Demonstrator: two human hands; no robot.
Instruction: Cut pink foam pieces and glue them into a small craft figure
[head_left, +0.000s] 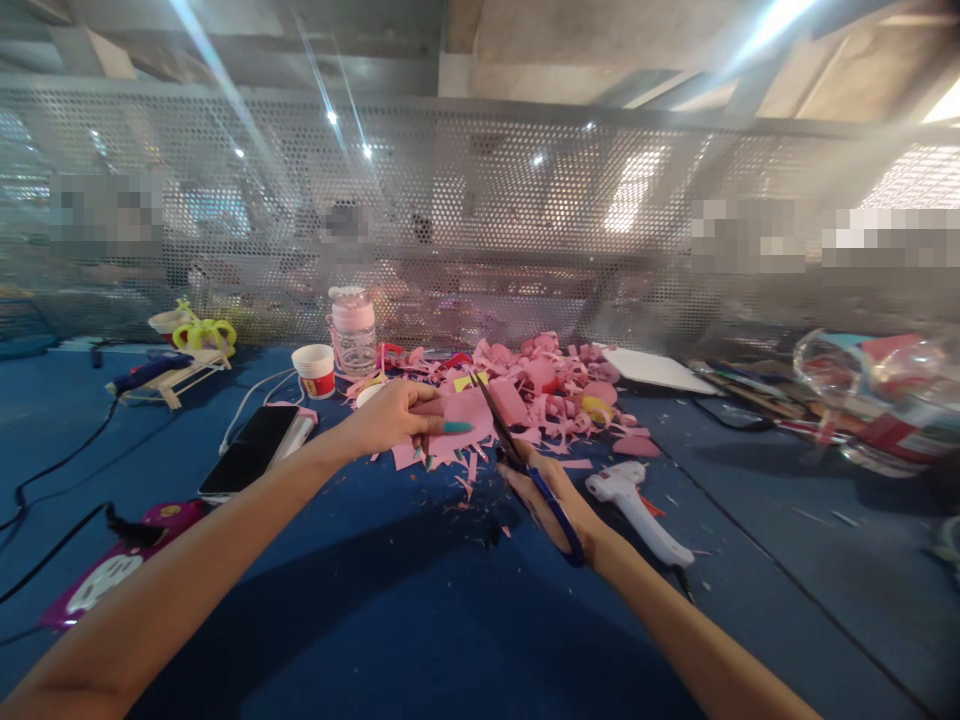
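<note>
Centre of the frame, slightly above the middle: left hand [390, 418] closed around a flat pink foam sheet piece [466, 415], thumb on top with a teal-painted nail pointing right, other fingers [420, 452] curled under the sheet's lower edge, teal nails peeking out below. Just right of that, right hand [551, 500] wrapped through the loops of blue-handled scissors [525, 465], fingers shut on the handles, dark blades rising up and leftward to touch the pink sheet's right edge; whether the blades are parted or closed too blurred to tell. Sheet thus held between the two hands, directly beyond the left fingertips and at the scissor tips. Below the sheet, small pink scraps scattered on the blue desk [375, 600]. Behind, toward upper centre, a heap of pink foam offcuts [559, 385] with a few yellow bits. Right of the right hand, a white glue gun [637, 505] lying on the desk, near the wrist but apart. Left of centre, a black smartphone [251, 450] lying flat beside the left forearm, a white and red paper cup [315, 370] and a clear bottle with pink lid [352, 330] farther back. Lower left, a purple and white power strip [112, 575] with black cables. Perforated metal screen [480, 220] across the back.
</note>
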